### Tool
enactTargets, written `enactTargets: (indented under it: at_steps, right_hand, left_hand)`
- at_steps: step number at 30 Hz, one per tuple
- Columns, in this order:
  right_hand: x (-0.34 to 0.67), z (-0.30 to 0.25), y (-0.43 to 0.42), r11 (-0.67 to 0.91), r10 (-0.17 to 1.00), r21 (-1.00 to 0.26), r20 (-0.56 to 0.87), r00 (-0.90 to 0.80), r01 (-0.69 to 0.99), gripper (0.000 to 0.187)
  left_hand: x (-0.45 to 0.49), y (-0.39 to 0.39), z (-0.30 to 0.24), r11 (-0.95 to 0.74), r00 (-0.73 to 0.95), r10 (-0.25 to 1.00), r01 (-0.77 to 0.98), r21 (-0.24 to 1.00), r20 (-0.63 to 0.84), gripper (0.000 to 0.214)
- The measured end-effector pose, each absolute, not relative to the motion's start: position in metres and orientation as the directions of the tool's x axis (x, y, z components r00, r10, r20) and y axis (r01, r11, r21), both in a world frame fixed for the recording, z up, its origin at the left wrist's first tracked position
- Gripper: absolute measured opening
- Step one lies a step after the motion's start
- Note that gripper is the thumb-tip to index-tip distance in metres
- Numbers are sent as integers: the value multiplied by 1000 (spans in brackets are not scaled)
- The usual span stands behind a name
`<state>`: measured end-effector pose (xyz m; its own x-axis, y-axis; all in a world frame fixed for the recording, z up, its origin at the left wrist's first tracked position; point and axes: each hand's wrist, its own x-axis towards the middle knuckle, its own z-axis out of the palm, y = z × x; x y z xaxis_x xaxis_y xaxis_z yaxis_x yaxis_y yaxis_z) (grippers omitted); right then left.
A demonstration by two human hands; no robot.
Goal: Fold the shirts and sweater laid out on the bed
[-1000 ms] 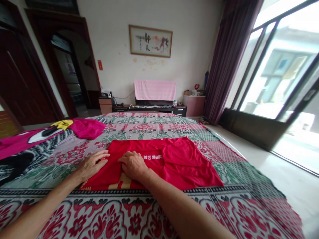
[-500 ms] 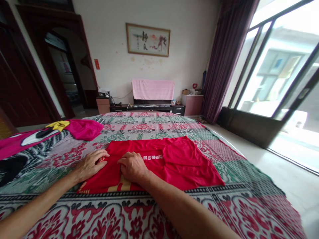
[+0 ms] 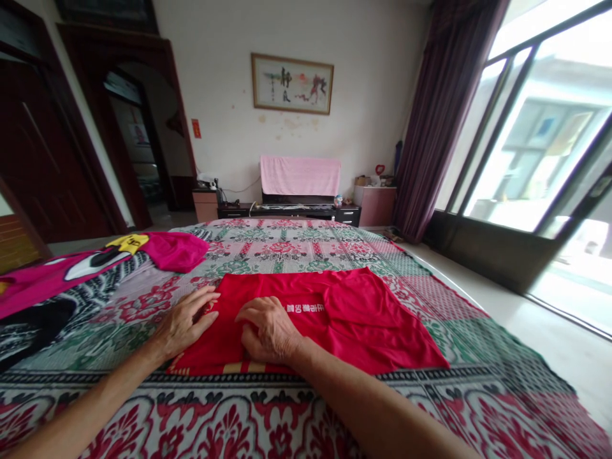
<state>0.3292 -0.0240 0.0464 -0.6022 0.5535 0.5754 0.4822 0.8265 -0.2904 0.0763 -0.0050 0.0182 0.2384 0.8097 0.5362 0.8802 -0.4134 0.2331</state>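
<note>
A red shirt (image 3: 377, 325) with white printed characters lies folded into a flat, roughly rectangular shape on the patterned bedspread (image 3: 282, 245). Its right part has soft wrinkles, and some gold print shows along the near edge. My left hand (image 3: 189, 322) rests at the shirt's left edge, fingers stretched out and thumb apart. To the left of the white lettering, my right hand (image 3: 270, 328) lies on the cloth with its fingers bent and thumb apart. No cloth is visibly pinched in either hand, though the right palm is hidden.
A magenta garment (image 3: 176, 250) with a yellow patch lies at the left, beside black-and-white patterned cloth (image 3: 108, 290). Beyond the bed stands a low cabinet (image 3: 287, 210) with a pink cloth (image 3: 301, 175) above it. A purple curtain (image 3: 430, 121) hangs by the glass door at right.
The view has shifted slightly, so everything appears a little further right and lower. Less of the gold print shows near my right hand. Both hands stay on about the same parts of the shirt.
</note>
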Motion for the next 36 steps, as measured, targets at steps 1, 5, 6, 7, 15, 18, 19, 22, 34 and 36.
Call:
enactTargets:
  at_steps: [1, 5, 6, 7, 15, 18, 19, 22, 34, 36]
  right_hand:
    - [330, 48, -26, 847, 526, -281, 575, -627, 452, 22]
    - [330, 49, -31, 904, 427, -233, 543, -723, 359, 14]
    - [330, 49, -32, 908, 418, -225, 539, -731, 353, 12]
    - [330, 49, -32, 909, 416, -220, 535, -736, 354, 11]
    - [328, 47, -29, 914, 404, -200, 534, -743, 353, 10]
    - [327, 44, -26, 916, 401, -209, 522, -752, 343, 10]
    - [327, 43, -25, 918, 397, -211, 522, -755, 337, 9]
    - [326, 40, -21, 932, 363, -209, 527, -768, 298, 9]
    - [331, 54, -39, 891, 453, -190, 442, -774, 412, 14]
    - [331, 51, -38, 899, 436, -192, 456, -776, 393, 17]
  left_hand:
    - [77, -6, 19, -417, 240, 807, 879, 233, 539, 45]
    - [80, -9, 21, -444, 278, 809, 866, 229, 518, 43]
    - [81, -9, 22, -447, 283, 811, 864, 231, 512, 42]
    - [81, -8, 22, -447, 285, 815, 863, 236, 505, 42]
    - [79, -4, 20, -434, 281, 846, 856, 281, 452, 46]
    - [79, -4, 20, -430, 281, 853, 856, 287, 439, 46]
    - [78, -4, 20, -431, 283, 854, 855, 288, 437, 46]
    - [76, -2, 18, -435, 288, 854, 852, 291, 434, 48]
    - [73, 2, 14, -431, 283, 860, 848, 307, 425, 48]
    - [73, 2, 14, -427, 280, 864, 847, 317, 418, 48]
